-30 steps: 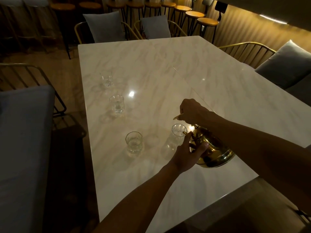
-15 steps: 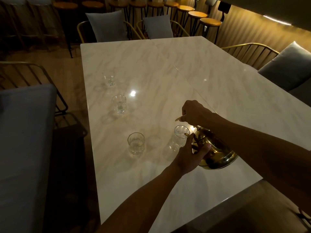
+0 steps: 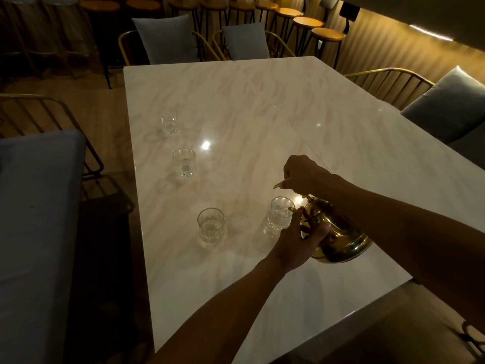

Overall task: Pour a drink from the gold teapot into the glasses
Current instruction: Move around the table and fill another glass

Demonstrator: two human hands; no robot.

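Dimly lit, a long marble tabletop (image 3: 262,106) runs away from the viewer, with two bare arms reaching in from the bottom and right edges. The right hand (image 3: 305,175) is closed in a fist over the top handle of a gold teapot (image 3: 338,237), its fingers wrapped tight around the handle, a short gold end poking out to the left of the fist. The teapot is lifted clear of the tabletop and tipped to the left, its round base showing toward the viewer. The left hand (image 3: 296,243) rests against the teapot's near left side, fingers spread partly open and curved around the body, thumb lying across the shiny metal. Just beside the teapot's upper left, the nearest glass (image 3: 279,215) stands upright on the tabletop, with the spout end at its rim; whether liquid is running cannot be told in the low light. A second glass (image 3: 210,225) stands a little to the left of it. A third glass (image 3: 184,162) stands farther away along the left side, and a fourth glass (image 3: 168,122) farther still, all upright and apart from one another. A bright spot of light reflects off the marble near the third glass. Chairs with grey cushions (image 3: 168,38) sit at the far end and right side, and a row of round stools (image 3: 307,22) lines the back wall.
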